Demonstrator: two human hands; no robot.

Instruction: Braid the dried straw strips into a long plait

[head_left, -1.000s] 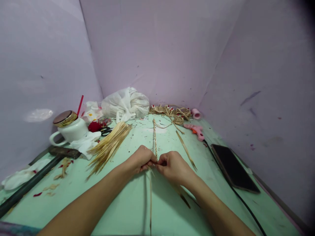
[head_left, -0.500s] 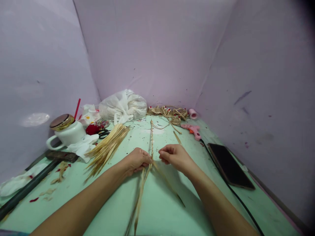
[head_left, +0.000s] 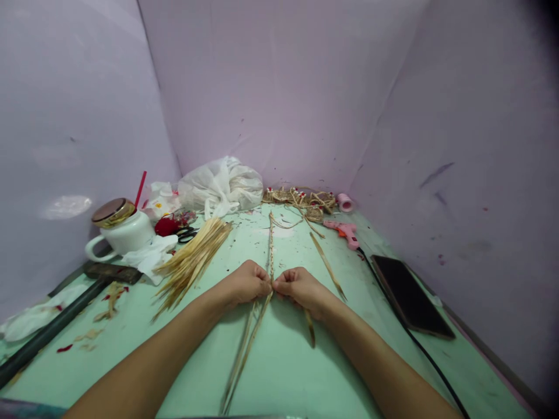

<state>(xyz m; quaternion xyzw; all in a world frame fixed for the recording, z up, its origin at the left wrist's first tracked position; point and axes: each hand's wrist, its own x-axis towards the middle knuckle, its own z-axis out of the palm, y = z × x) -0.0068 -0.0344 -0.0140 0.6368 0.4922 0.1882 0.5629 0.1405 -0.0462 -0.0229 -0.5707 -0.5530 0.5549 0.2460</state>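
Note:
A thin straw braid (head_left: 271,244) runs straight away from me along the middle of the table. At its near end my left hand (head_left: 250,283) is closed, pinching the strands from the left. My right hand (head_left: 301,287) meets it there, thumb and finger pinched on a strand at the same spot. Loose straw strands (head_left: 244,352) trail toward me from under the left hand. Below the right hand a strand's brown tip (head_left: 310,331) sticks out. To the right lies a single straw strip (head_left: 326,265), and to the left a fanned bundle of dry straw (head_left: 194,262).
Left stand a white mug (head_left: 131,235) with a lid on it, a hammer (head_left: 56,320), scissors (head_left: 187,234) and red yarn (head_left: 166,226). At the back are a plastic bag (head_left: 222,186) and braided pieces (head_left: 297,201). A pink glue gun (head_left: 345,231) and a phone (head_left: 410,297) lie right.
My right hand has moved left and closed in on the braid's near end, touching my left hand. The strand on the right has swung in beneath it. The left hand stays pinched.

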